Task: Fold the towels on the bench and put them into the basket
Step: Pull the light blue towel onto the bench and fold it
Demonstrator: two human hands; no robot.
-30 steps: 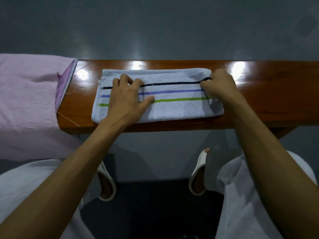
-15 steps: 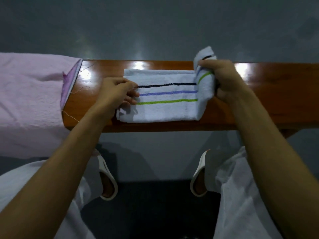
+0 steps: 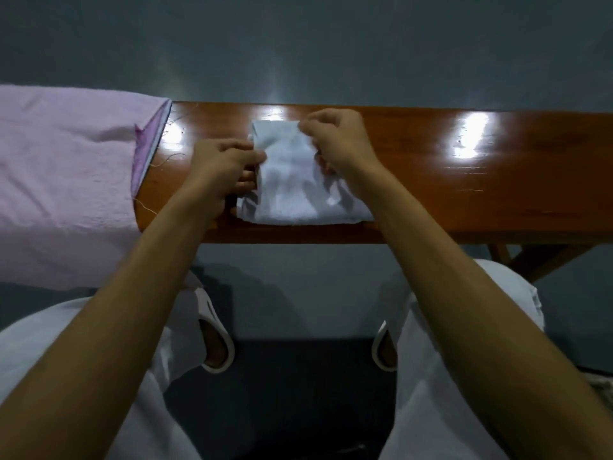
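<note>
A white towel (image 3: 292, 180) lies folded into a small packet on the brown wooden bench (image 3: 481, 180), its coloured stripes hidden inside the fold. My left hand (image 3: 222, 167) grips the packet's left edge with curled fingers. My right hand (image 3: 338, 141) pinches the top layer at the packet's far right part, thumb and fingers closed on the cloth. A pink towel (image 3: 66, 174) drapes over the bench's left end and hangs down its front. No basket is in view.
The bench's right half is bare polished wood with light glare. Beyond the bench lies grey floor (image 3: 298, 44). Below the bench edge are my knees in white trousers and my feet in white slippers (image 3: 215, 336).
My right hand carried the towel's right end over to the left, halving the towel and hiding its stripes. My left hand shifted from pressing flat to gripping the left edge.
</note>
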